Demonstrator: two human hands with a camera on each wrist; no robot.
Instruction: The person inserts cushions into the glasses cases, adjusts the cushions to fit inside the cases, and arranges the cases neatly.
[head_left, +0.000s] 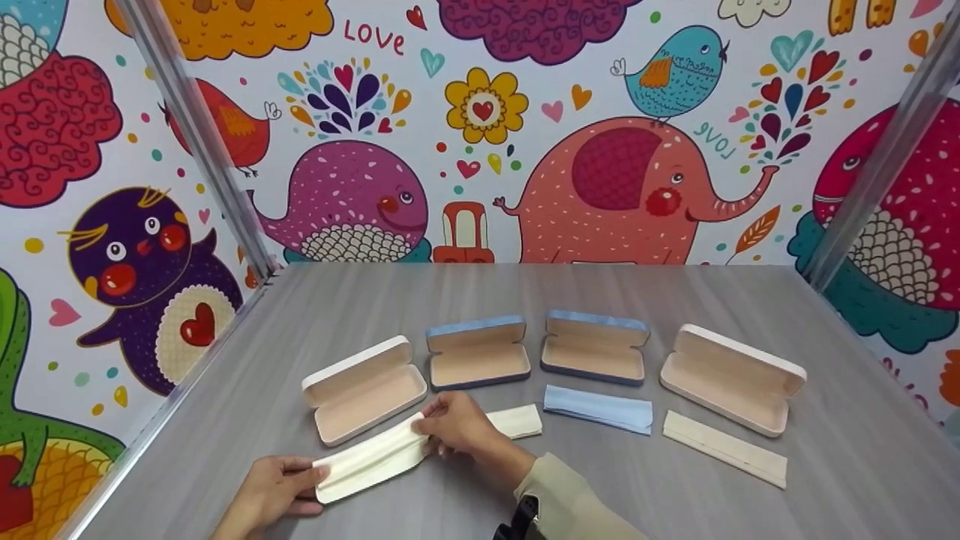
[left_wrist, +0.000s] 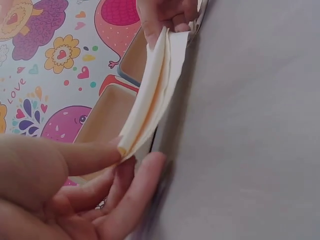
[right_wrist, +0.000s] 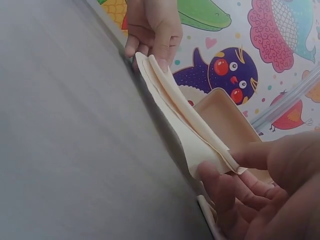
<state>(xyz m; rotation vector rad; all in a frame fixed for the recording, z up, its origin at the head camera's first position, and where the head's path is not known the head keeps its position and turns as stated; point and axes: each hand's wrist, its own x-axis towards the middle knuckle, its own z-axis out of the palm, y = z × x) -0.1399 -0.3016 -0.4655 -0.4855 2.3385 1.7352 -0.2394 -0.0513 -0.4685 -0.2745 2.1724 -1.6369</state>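
Observation:
A folded cream cloth (head_left: 371,461) is stretched between both hands in front of the leftmost glasses case. My left hand (head_left: 274,484) pinches its near-left end between thumb and fingers. At the other end, my right hand (head_left: 457,424) pinches it the same way. Loose fold layers show along the strip in the right wrist view, where the cloth (right_wrist: 185,120) sags slightly. Behind it stands an open white glasses case (head_left: 371,405) with a beige lining. A second cream cloth (head_left: 517,421) lies partly hidden behind the right hand.
Two open blue glasses cases (head_left: 480,364) (head_left: 594,360) stand at the middle, and another open white case (head_left: 731,382) at the right. A folded blue cloth (head_left: 598,409) and a folded cream cloth (head_left: 724,450) lie before them. Printed panels (head_left: 480,172) border the grey table (head_left: 660,502).

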